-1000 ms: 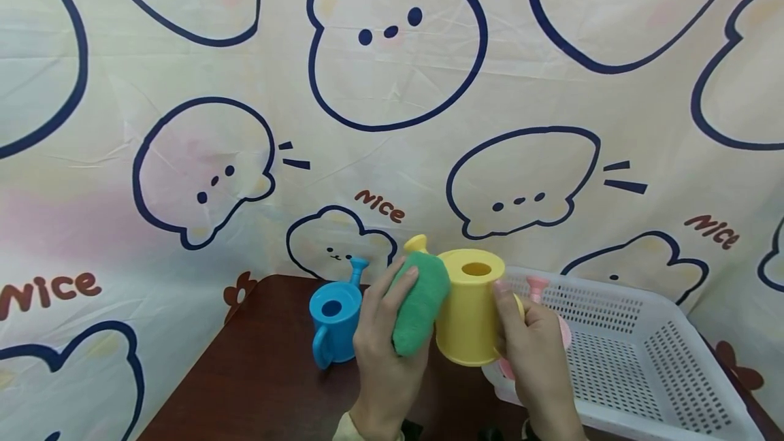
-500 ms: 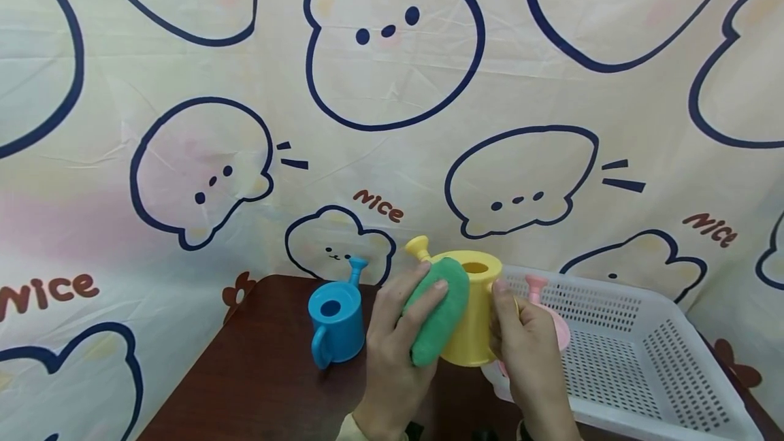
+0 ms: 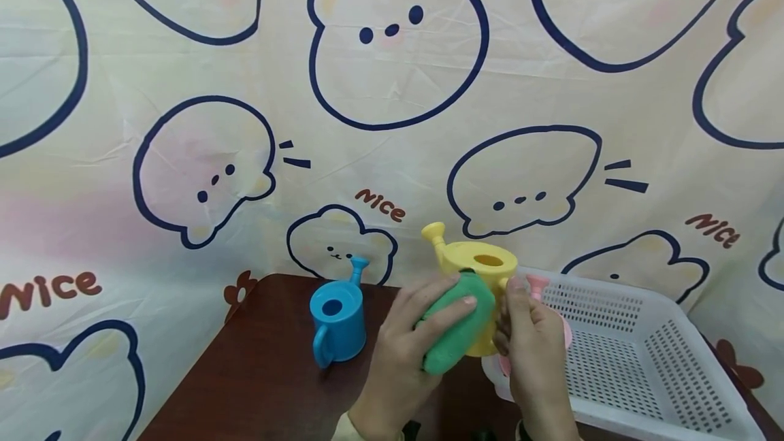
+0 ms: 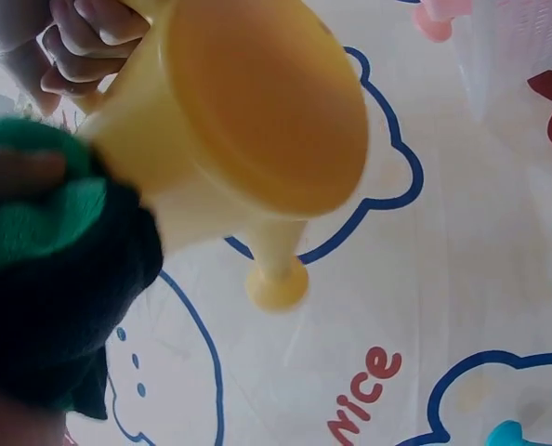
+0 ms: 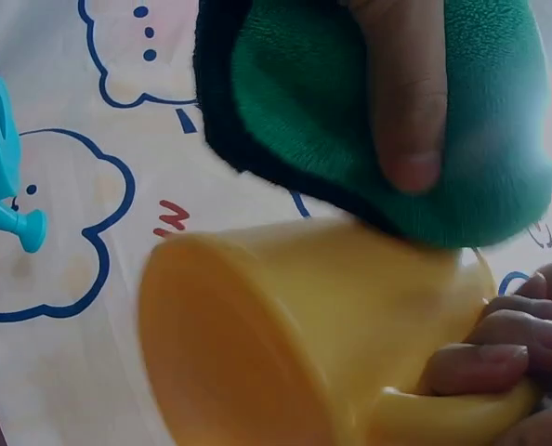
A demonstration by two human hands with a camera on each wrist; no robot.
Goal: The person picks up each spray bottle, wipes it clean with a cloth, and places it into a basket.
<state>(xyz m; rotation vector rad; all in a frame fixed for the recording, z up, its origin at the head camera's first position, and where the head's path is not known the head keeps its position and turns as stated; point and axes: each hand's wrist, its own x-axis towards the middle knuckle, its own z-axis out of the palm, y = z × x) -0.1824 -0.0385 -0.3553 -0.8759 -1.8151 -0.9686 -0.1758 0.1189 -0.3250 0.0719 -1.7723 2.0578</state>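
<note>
My left hand (image 3: 401, 349) grips a folded green cloth (image 3: 462, 332), fleecy with a dark underside, against the side of a yellow toy watering can (image 3: 454, 257). By its handle, my right hand (image 3: 539, 349) holds that can above the table, spout pointing to the upper left. The left wrist view shows the can's round base (image 4: 276, 102) and its spout (image 4: 278, 283). In the right wrist view, the cloth (image 5: 490, 111) touches the can's wall (image 5: 369, 288), and my fingers wrap the handle (image 5: 453, 418). The cloth hides part of the can in the head view.
A blue watering can (image 3: 339, 325) stands on the dark brown table (image 3: 263, 373) at left. To the right is a white perforated basket (image 3: 649, 414), with a pink watering can (image 3: 537, 286) at its left end, partly hidden. A cartoon-printed sheet (image 3: 392, 162) hangs behind.
The cloth has moved rightward across the can's side. The yellow can has been raised slightly and turned, and more of its spout now shows. The blue can and the basket stay put.
</note>
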